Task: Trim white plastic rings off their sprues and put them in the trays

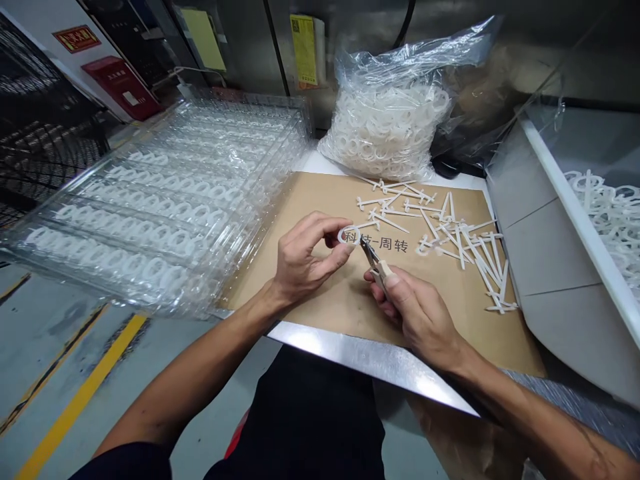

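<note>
A white plastic ring (349, 235) is pinched between the thumb and fingers of my left hand (311, 259), above a sheet of brown cardboard. My right hand (414, 301) is wrapped round a pair of side cutters (379, 264) with pale handles. The metal jaws of the cutters are at the ring's right edge; whether they touch it I cannot tell. Behind and right of my hands, many thin white plastic sprue pieces (463, 243) lie scattered on the cardboard (320, 319).
On the left are stacked clear plastic trays (200, 200) with rows of white rings. A clear bag (393, 123) full of white rings stands at the back. A grey-white bin (545, 233) on the right holds more white parts. The table's metal edge (360, 357) runs in front of me.
</note>
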The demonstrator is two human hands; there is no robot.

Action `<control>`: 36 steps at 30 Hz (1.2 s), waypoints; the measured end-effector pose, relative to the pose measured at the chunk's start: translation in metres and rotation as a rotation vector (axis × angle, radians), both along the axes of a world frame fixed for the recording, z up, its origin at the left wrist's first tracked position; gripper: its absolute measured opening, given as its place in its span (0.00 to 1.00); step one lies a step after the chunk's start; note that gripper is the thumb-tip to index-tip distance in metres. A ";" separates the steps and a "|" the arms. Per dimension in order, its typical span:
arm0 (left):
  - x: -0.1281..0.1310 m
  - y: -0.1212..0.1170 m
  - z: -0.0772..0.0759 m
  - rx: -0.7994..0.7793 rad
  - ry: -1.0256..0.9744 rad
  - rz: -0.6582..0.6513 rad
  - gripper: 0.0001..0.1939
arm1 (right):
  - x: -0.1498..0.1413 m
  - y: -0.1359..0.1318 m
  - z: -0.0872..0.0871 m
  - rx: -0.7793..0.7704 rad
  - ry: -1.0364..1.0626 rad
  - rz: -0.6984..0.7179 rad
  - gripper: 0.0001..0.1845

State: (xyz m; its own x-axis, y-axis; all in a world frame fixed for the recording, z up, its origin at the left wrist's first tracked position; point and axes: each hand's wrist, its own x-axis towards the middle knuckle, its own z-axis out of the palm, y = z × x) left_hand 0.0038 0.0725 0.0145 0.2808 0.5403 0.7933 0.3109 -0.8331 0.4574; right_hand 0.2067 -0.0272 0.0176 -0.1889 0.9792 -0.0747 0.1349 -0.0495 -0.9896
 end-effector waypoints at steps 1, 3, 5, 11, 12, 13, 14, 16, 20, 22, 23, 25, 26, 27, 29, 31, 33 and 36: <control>0.000 0.000 0.000 0.009 -0.010 0.008 0.11 | 0.000 0.001 0.000 -0.006 0.010 0.004 0.25; -0.001 0.001 -0.001 0.036 -0.035 0.014 0.13 | 0.000 0.003 -0.002 -0.018 0.028 0.011 0.23; -0.003 0.001 -0.002 0.068 -0.054 0.011 0.15 | 0.001 0.005 -0.005 -0.028 0.035 0.020 0.21; -0.004 -0.001 -0.002 0.159 -0.051 0.049 0.16 | 0.002 0.008 -0.011 -0.040 0.003 0.050 0.21; -0.004 -0.001 -0.001 0.172 -0.047 0.062 0.16 | 0.002 0.008 -0.011 -0.038 0.000 0.055 0.21; -0.004 -0.002 -0.001 0.182 -0.043 0.074 0.16 | 0.002 0.008 -0.010 -0.036 -0.002 0.059 0.21; -0.004 -0.002 -0.001 0.187 -0.039 0.083 0.17 | 0.002 0.008 -0.010 -0.034 -0.004 0.062 0.21; -0.004 -0.003 0.000 0.185 -0.039 0.089 0.17 | 0.002 0.007 -0.010 -0.029 -0.007 0.065 0.21; -0.004 -0.004 0.002 0.179 -0.048 0.080 0.17 | 0.002 0.007 -0.009 -0.023 0.006 0.069 0.19; -0.003 -0.004 0.002 0.186 -0.052 0.077 0.16 | 0.001 0.006 -0.010 -0.026 0.018 0.067 0.19; -0.003 -0.004 0.003 0.188 -0.052 0.074 0.16 | 0.001 0.006 -0.010 -0.028 0.025 0.065 0.19; -0.003 -0.004 0.003 0.192 -0.053 0.065 0.16 | 0.001 0.006 -0.010 -0.034 0.036 0.062 0.19; -0.003 -0.004 0.003 0.192 -0.056 0.061 0.16 | 0.001 0.006 -0.010 -0.035 0.040 0.061 0.19; -0.003 -0.004 0.003 0.192 -0.058 0.060 0.16 | 0.001 0.006 -0.010 -0.035 0.042 0.061 0.19; -0.003 -0.004 0.003 0.190 -0.058 0.065 0.16 | 0.001 0.006 -0.010 -0.034 0.044 0.060 0.19; -0.003 -0.004 0.002 0.187 -0.053 0.071 0.16 | 0.002 0.006 -0.010 -0.031 0.044 0.062 0.19; -0.003 -0.005 0.002 0.182 -0.049 0.074 0.16 | 0.002 0.006 -0.009 -0.029 0.039 0.068 0.19; -0.004 -0.006 0.002 0.175 -0.045 0.075 0.17 | 0.002 0.007 -0.009 -0.030 0.029 0.074 0.19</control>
